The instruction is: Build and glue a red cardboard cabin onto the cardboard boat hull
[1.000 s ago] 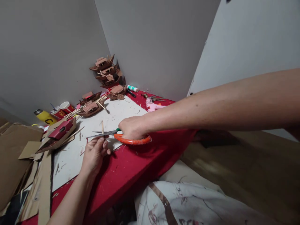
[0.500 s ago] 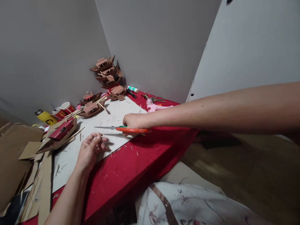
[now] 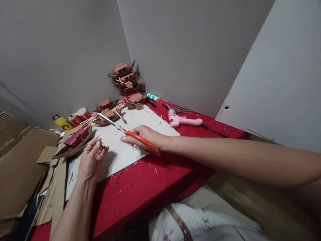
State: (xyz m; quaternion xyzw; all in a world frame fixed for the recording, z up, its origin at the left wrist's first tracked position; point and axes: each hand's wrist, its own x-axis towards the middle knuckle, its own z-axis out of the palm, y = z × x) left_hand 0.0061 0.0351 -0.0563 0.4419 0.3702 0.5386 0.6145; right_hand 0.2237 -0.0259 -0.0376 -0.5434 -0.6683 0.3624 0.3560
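Note:
In my right hand is a pair of scissors with orange handles. The blades look closed and slant up and left over the white board. My left hand is raised above the board's near left part, thumb and fingers pinched together. A small pale bit shows at those fingertips, too small to name. Left of that hand sits a model boat with a dark red roof. Behind the scissors' tips stands another brown model boat with thin sticks beside it.
More model boats are stacked in the corner. A pink glue gun lies on the red cloth at right, its cord trailing. Paper cups and a yellow bottle stand at back left. Cardboard piles up at left.
The scissors have tilted from nearly level to blades pointing up and left. My right forearm is lower, uncovering the glue gun. My left hand stays pinched. The view has shifted somewhat.

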